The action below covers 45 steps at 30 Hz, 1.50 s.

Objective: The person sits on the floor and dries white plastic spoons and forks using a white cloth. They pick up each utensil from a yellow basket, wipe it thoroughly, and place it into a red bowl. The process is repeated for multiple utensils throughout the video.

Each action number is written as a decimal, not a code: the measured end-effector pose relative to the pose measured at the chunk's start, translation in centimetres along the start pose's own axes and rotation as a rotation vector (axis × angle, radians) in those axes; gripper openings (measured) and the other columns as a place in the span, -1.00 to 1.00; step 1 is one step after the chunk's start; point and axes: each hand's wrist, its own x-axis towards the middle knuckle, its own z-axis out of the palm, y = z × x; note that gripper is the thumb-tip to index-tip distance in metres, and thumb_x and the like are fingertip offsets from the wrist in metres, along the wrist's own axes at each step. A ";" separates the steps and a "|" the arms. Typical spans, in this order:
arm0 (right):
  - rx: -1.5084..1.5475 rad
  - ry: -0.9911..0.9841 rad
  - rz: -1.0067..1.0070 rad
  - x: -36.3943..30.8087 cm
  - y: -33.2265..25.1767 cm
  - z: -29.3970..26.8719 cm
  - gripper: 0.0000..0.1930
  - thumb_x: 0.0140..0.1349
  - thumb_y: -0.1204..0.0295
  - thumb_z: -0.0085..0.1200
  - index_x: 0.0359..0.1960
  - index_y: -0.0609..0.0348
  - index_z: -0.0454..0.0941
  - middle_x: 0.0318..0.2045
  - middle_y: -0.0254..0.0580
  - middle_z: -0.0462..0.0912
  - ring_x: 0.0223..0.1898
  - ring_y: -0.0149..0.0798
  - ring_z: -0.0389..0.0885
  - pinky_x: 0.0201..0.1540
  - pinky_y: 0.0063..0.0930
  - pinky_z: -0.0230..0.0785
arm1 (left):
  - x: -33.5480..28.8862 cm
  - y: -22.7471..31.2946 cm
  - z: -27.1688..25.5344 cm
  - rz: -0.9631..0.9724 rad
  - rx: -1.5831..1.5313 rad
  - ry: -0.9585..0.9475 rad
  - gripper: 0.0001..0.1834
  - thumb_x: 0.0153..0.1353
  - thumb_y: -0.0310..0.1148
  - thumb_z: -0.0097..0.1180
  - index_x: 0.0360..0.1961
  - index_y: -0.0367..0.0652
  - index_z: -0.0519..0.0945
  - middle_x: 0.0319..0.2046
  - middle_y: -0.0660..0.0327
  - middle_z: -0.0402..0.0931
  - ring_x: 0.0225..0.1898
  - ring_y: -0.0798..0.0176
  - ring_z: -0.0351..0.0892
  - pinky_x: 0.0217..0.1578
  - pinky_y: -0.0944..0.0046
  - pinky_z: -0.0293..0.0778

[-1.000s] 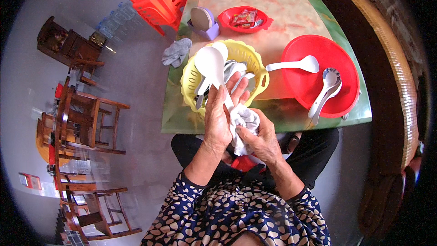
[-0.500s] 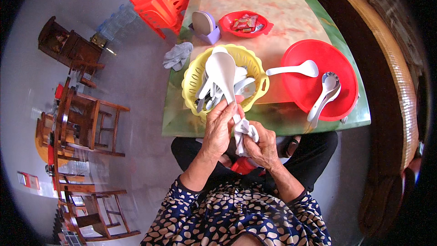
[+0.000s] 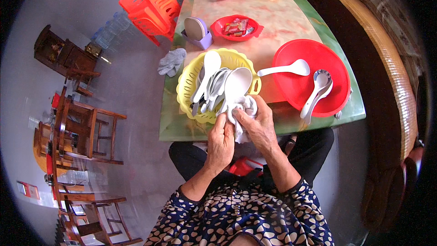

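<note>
Table (image 3: 282, 16), pale top with green border. Contents of the near end:

- Large white spoon (image 3: 239, 82), one: held bowl up at the near right rim of the yellow basket, handle running down into the hands.
- White cloth (image 3: 246, 105), one: bunched about the spoon's handle, a loose end hanging below.
- Left hand (image 3: 221, 145): grip narrow, seemingly closed on the lower handle; the exact contact is partly hidden.
- Right hand (image 3: 260, 126): grip closed on the cloth, thumb pressed against the handle side.
- Yellow basket (image 3: 183, 92), scalloped, slotted: holds a heap of spoons (image 3: 217, 86), too overlapped to count.
- Red basin (image 3: 334, 57), to the right: holds two nested spoons (image 3: 318, 89), the upper with a dark-patterned bowl, and a single spoon (image 3: 298, 67), its handle projecting over the left rim.
- Beyond: purple holder (image 3: 205, 42) with round discs; red dish (image 3: 220, 33) of packets.

State of progress, by judgement: partway. One spoon is under the cloth; three lie apart in the basin, whether wiped cannot be told; the basket's heap remains out of the hands.
</note>
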 end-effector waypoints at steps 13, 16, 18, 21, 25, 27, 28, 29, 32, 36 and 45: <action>-0.232 0.183 -0.178 2.7 0.3 -0.3 -0.57 -0.05 0.38 0.23 -0.15 0.28 0.37 -0.38 0.00 0.57 -0.36 -0.20 0.57 -0.26 -0.35 0.41 | -1.2 0.0 -1.2 0.033 0.218 -0.073 -0.83 0.34 -0.42 -0.17 -0.24 -0.32 0.40 -0.65 0.10 0.25 -0.59 0.31 0.23 -0.53 0.27 0.27; -0.446 0.344 -0.326 4.1 0.9 -1.4 -0.59 -0.02 0.33 0.23 -0.18 0.22 0.36 -0.45 0.07 0.56 -0.39 0.08 0.58 -0.31 -0.16 0.39 | -1.2 0.0 -1.7 0.018 0.220 -0.107 -0.86 0.31 -0.43 -0.13 -0.22 -0.29 0.42 -0.63 0.03 0.34 -0.60 0.06 0.35 -0.53 0.19 0.31; -0.475 0.344 -0.345 4.1 0.9 -1.4 -0.60 0.00 0.35 0.22 -0.16 0.20 0.35 -0.41 0.08 0.54 -0.36 0.10 0.57 -0.32 -0.16 0.39 | -1.0 -0.2 -2.1 -0.035 0.149 -0.141 -0.83 0.32 -0.41 -0.13 -0.19 -0.29 0.43 -0.64 0.11 0.31 -0.61 0.12 0.32 -0.55 0.24 0.26; -0.407 0.496 -0.565 4.1 1.4 -0.6 -0.65 -0.05 0.44 0.20 -0.21 0.18 0.40 -0.37 0.01 0.53 -0.34 0.05 0.54 -0.31 -0.20 0.39 | -1.0 -1.1 -2.5 -0.156 -0.019 -0.196 -0.72 0.38 -0.32 -0.20 -0.11 -0.33 0.42 -0.64 0.42 0.14 -0.62 0.54 0.09 -0.61 0.48 0.06; -0.802 0.057 -0.914 2.6 0.7 -0.3 -0.63 -0.30 0.54 0.21 -0.32 0.10 0.51 -0.33 -0.20 0.48 -0.30 -0.06 0.42 -0.30 -0.28 0.36 | -1.0 -1.1 -2.5 -0.234 -0.049 -0.189 -0.77 0.35 -0.32 -0.16 -0.15 -0.27 0.42 -0.68 0.13 0.31 -0.62 0.29 0.30 -0.54 0.22 0.29; -0.854 0.046 -0.951 3.4 1.1 -0.6 -0.64 -0.30 0.53 0.22 -0.33 0.09 0.52 -0.33 -0.21 0.47 -0.29 -0.07 0.42 -0.31 -0.28 0.37 | -1.0 -1.6 -2.5 -0.246 -0.024 -0.227 -0.76 0.35 -0.32 -0.17 -0.12 -0.26 0.41 -0.68 0.12 0.31 -0.62 0.28 0.31 -0.54 0.22 0.30; -0.880 0.041 -0.969 3.8 1.3 -0.7 -0.65 -0.31 0.53 0.22 -0.34 0.09 0.53 -0.32 -0.21 0.47 -0.29 -0.08 0.43 -0.31 -0.27 0.37 | -1.0 -1.6 -2.4 -0.224 -0.012 -0.233 -0.77 0.35 -0.32 -0.17 -0.12 -0.25 0.41 -0.68 0.11 0.32 -0.62 0.26 0.32 -0.53 0.21 0.30; -0.884 0.087 -0.930 4.0 0.7 -0.7 -0.66 -0.31 0.50 0.25 -0.36 0.09 0.54 -0.33 -0.20 0.45 -0.30 -0.08 0.43 -0.29 -0.27 0.37 | -1.0 -1.4 -2.4 -0.203 0.003 -0.235 -0.77 0.35 -0.32 -0.17 -0.11 -0.25 0.41 -0.68 0.10 0.32 -0.62 0.24 0.33 -0.53 0.21 0.31; -0.841 0.345 -0.808 4.3 1.1 -0.3 -0.67 -0.28 0.52 0.27 -0.36 0.12 0.53 -0.34 -0.17 0.45 -0.29 -0.09 0.43 -0.26 -0.26 0.37 | -1.0 -0.9 -2.1 -0.176 0.025 -0.230 -0.77 0.34 -0.34 -0.15 -0.08 -0.25 0.40 -0.66 0.07 0.36 -0.61 0.16 0.38 -0.52 0.19 0.33; -0.700 0.594 -0.764 4.8 1.9 0.1 -0.68 -0.25 0.56 0.19 -0.34 0.11 0.51 -0.37 -0.15 0.42 -0.29 -0.08 0.42 -0.27 -0.27 0.35 | -0.8 -1.0 -1.0 -0.155 -0.023 -0.196 -0.74 0.37 -0.35 -0.17 -0.08 -0.32 0.41 -0.62 0.41 0.17 -0.57 0.52 0.13 -0.56 0.46 0.15; -0.818 0.170 -0.652 2.9 1.5 0.8 -0.69 -0.20 0.49 0.18 -0.30 0.14 0.55 -0.32 -0.15 0.48 -0.23 -0.01 0.42 -0.20 -0.24 0.36 | -0.7 -1.1 -1.2 -0.122 0.146 -0.150 -0.74 0.29 -0.42 -0.13 0.00 -0.18 0.31 -0.48 -0.18 0.48 -0.38 -0.29 0.50 -0.43 -0.02 0.38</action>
